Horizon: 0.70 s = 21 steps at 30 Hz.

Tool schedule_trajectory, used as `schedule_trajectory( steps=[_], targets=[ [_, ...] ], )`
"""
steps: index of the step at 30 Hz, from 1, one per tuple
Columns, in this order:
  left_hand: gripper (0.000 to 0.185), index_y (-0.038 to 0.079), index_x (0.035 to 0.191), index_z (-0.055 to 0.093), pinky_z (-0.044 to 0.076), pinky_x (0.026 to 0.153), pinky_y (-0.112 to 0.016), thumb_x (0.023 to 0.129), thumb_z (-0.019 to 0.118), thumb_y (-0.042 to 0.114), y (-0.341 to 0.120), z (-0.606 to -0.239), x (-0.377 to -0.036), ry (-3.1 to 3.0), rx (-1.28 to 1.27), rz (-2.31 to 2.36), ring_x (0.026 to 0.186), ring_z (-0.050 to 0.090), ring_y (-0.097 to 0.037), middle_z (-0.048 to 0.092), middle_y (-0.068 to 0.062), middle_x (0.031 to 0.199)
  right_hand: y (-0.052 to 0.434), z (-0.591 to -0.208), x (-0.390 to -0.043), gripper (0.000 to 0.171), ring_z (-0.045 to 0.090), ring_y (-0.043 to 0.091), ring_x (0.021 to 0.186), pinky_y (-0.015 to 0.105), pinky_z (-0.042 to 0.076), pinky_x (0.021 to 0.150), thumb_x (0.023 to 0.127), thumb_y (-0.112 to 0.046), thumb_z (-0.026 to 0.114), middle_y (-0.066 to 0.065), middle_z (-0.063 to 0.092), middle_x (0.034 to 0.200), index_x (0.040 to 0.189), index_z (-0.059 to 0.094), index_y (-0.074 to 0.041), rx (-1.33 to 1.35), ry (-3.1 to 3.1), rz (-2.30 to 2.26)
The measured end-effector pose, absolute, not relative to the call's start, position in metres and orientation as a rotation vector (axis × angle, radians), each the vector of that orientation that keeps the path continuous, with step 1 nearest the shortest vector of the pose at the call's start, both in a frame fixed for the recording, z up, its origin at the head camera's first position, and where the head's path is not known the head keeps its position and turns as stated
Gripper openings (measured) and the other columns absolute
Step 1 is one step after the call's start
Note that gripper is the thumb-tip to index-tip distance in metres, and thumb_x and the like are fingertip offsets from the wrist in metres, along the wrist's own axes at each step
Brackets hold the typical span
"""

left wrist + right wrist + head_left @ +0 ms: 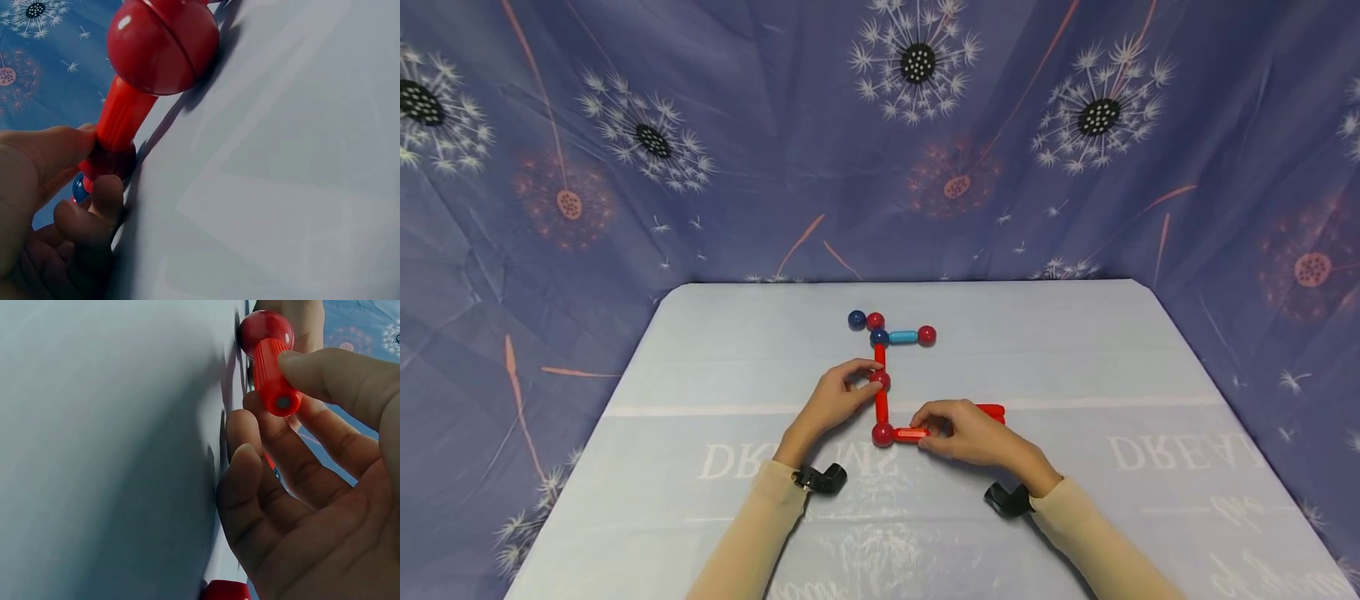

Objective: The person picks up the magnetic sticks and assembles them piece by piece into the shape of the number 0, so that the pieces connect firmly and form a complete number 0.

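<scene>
A chain of toy magnetic rods and balls lies on the table. My left hand [835, 396] pinches its middle red ball [883, 382] between thumb and fingers. From there a red rod [882, 407] runs to the near red ball [883, 435]. My right hand [967, 433] pinches another red rod [910, 434], whose far end meets that near ball. In the right wrist view this rod's [269, 365] free end shows a grey metal tip. Beyond the left hand, one more red rod [880, 357] leads to a dark blue ball [879, 337].
A light blue rod [903, 337] joins the dark blue ball to a red ball [927, 336] on the right. Behind are another red ball [876, 321] and blue ball [857, 320]. Red pieces [993, 412] lie partly hidden behind the right hand. A patterned curtain [790, 150] hangs beyond the white table [700, 517].
</scene>
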<state>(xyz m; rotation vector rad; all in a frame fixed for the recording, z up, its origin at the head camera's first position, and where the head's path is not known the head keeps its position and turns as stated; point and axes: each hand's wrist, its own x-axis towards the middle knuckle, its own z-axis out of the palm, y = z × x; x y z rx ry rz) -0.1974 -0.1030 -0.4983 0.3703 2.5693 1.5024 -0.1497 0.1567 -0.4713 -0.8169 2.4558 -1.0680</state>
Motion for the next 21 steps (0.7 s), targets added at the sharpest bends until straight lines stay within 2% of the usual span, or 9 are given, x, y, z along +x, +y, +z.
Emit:
schedule_trajectory(
  steps=[7, 12, 16, 21],
  targets=[
    [0.046, 0.022, 0.132, 0.055, 0.046, 0.049, -0.028, 0.089, 0.069, 0.029, -0.109, -0.492, -0.194, 2.567, 0.411, 1.445, 0.05, 0.051, -0.013, 0.066, -0.001, 0.113, 0.157, -0.472, -0.149, 0.023, 0.057, 0.009, 0.08, 0.023, 0.051, 0.071, 0.086, -0.026, 0.074, -0.015, 0.062, 0.09, 0.108, 0.067, -0.026, -0.82, 2.456, -1.087],
    [0.053, 0.017, 0.134, 0.051, 0.041, 0.051, -0.025, 0.087, 0.071, 0.029, -0.118, -0.487, -0.187, 2.629, 0.484, 1.381, 0.052, 0.044, -0.011, 0.067, 0.0, 0.1, 0.157, -0.471, -0.149, 0.023, 0.057, 0.009, 0.078, 0.023, 0.051, 0.069, 0.086, -0.027, 0.073, -0.015, 0.061, 0.088, 0.108, 0.067, -0.026, -0.826, 2.467, -1.086],
    [0.043, 0.016, 0.125, 0.056, 0.045, 0.05, -0.026, 0.087, 0.072, 0.027, -0.125, -0.485, -0.18, 2.575, 0.531, 1.377, 0.053, 0.049, -0.012, 0.069, 0.005, 0.09, 0.157, -0.47, -0.148, 0.022, 0.056, 0.01, 0.077, 0.023, 0.05, 0.068, 0.087, -0.028, 0.073, -0.014, 0.061, 0.087, 0.108, 0.067, -0.027, -0.835, 2.469, -1.091],
    [0.029, 0.02, 0.113, 0.064, 0.049, 0.055, -0.026, 0.087, 0.072, 0.031, -0.129, -0.484, -0.175, 2.461, 0.672, 1.332, 0.061, 0.056, -0.012, 0.072, 0.006, 0.092, 0.156, -0.469, -0.147, 0.021, 0.057, 0.01, 0.076, 0.023, 0.05, 0.067, 0.087, -0.027, 0.072, -0.014, 0.061, 0.086, 0.107, 0.068, -0.026, -0.832, 2.464, -1.107]
  ],
)
